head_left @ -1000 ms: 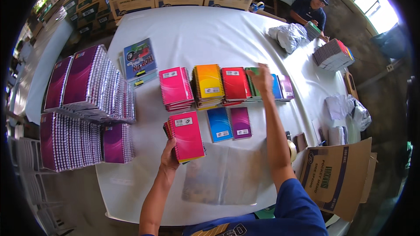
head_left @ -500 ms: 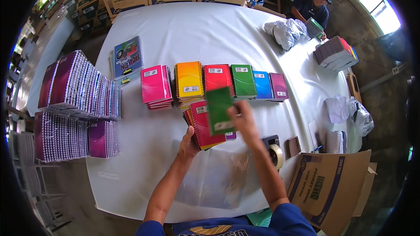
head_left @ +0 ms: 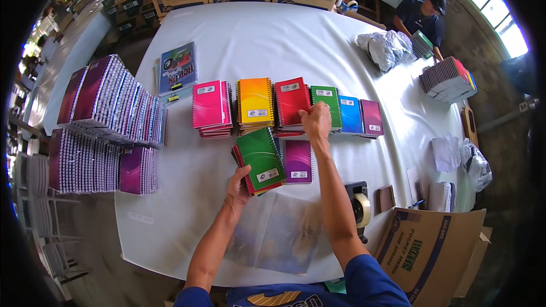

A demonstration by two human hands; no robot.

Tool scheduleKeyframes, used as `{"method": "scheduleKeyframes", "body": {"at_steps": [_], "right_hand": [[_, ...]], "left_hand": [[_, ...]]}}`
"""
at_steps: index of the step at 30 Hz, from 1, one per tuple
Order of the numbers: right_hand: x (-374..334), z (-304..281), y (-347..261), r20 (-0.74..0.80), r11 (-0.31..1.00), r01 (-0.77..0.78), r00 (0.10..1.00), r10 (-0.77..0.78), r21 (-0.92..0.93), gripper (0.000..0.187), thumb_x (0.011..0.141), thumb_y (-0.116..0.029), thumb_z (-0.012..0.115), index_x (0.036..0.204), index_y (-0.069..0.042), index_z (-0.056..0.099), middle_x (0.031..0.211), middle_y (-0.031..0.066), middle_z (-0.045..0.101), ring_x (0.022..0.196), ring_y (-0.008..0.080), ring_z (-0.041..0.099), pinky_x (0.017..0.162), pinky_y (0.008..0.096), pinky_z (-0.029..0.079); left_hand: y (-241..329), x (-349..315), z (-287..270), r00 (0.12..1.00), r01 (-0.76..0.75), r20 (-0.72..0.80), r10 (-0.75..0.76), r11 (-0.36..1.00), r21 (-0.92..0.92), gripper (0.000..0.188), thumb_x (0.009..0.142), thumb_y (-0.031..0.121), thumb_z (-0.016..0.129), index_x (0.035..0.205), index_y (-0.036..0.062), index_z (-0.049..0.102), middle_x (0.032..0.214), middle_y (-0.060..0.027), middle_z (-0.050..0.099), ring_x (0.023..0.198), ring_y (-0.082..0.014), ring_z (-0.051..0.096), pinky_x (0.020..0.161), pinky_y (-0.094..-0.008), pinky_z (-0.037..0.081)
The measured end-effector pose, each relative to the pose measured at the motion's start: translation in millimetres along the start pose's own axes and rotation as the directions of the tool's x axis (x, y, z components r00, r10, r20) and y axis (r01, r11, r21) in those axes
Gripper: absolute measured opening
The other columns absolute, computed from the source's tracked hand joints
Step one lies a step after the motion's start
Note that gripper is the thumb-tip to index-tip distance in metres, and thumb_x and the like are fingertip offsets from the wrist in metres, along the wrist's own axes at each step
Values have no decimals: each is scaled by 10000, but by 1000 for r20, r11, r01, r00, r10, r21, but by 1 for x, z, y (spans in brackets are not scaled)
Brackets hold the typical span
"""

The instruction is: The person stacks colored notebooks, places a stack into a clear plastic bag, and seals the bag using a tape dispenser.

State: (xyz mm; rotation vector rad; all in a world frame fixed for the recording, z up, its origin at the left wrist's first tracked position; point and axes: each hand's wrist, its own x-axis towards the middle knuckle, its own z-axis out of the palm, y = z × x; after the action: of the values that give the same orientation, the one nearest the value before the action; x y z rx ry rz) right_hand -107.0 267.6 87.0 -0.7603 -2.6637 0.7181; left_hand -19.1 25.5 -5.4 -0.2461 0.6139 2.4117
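Note:
My left hand [head_left: 239, 185] grips a fanned bundle of spiral notebooks by its lower left side, a green notebook [head_left: 259, 156] on top. Farther up, my right hand [head_left: 317, 119] pinches the lower right corner of a red notebook [head_left: 291, 99], which sits askew on its stack. Left of that are a yellow stack [head_left: 255, 99] and a pink stack [head_left: 207, 105]. To its right come a green stack [head_left: 328, 93], partly behind my right hand, a blue stack [head_left: 350, 115] and a maroon stack [head_left: 372, 116]. A purple notebook [head_left: 298, 162] lies beside the held bundle.
Tall notebook stacks [head_left: 139, 165] stand at the left, and a picture-covered book [head_left: 177, 68] lies behind. A tape dispenser [head_left: 359, 207] and an open carton [head_left: 435, 250] are at the right. Clear plastic [head_left: 278, 233] lies in front. A person [head_left: 421, 17] works at far right.
The green notebook that my right hand carried now lies on top of the bundle in my left hand. My right hand has moved up to the red stack, whose top notebook is turned slightly.

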Motion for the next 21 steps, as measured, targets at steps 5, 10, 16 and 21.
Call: {"method": "scheduleKeyframes", "body": {"at_steps": [5, 10, 16, 21], "right_hand": [[-15, -43, 31, 121, 682, -125, 991, 55, 720, 220, 753, -27, 731, 863, 27, 548, 837, 111, 635, 768, 236, 657, 677, 368, 539], [-104, -60, -19, 403, 398, -319, 903, -147, 860, 210, 783, -18, 733, 858, 2, 537, 812, 96, 636, 731, 183, 655, 665, 301, 548], [-82, -10, -75, -64, 935, 307, 952, -300, 177, 359, 756, -246, 775, 895, 23, 581, 1005, 202, 554, 948, 371, 541, 801, 449, 449], [-11, 43, -64, -158, 976, 188, 966, -204, -111, 380, 754, -294, 768, 850, 33, 601, 962, 208, 593, 888, 368, 576, 744, 439, 471]], "left_hand": [[1, -4, 5, 1000, 4, 12, -4, 1000, -12, 692, 782, 323, 756, 1325, 20, 453, 1266, -150, 562, 1146, -293, 569, 993, -456, 467], [2, -8, -11, 998, -47, 34, 51, 992, -115, 797, 776, 420, 762, 1376, 39, 401, 1330, -134, 521, 1206, -283, 527, 1023, -457, 440], [30, -22, -7, 995, -96, 2, 97, 995, -19, 861, 767, 459, 754, 1412, 48, 357, 1370, -139, 493, 1232, -284, 507, 1041, -458, 421], [43, -23, -22, 996, -90, -7, 90, 996, 15, 833, 760, 417, 772, 1400, 57, 380, 1359, -130, 504, 1231, -280, 511, 1043, -456, 421]]}}
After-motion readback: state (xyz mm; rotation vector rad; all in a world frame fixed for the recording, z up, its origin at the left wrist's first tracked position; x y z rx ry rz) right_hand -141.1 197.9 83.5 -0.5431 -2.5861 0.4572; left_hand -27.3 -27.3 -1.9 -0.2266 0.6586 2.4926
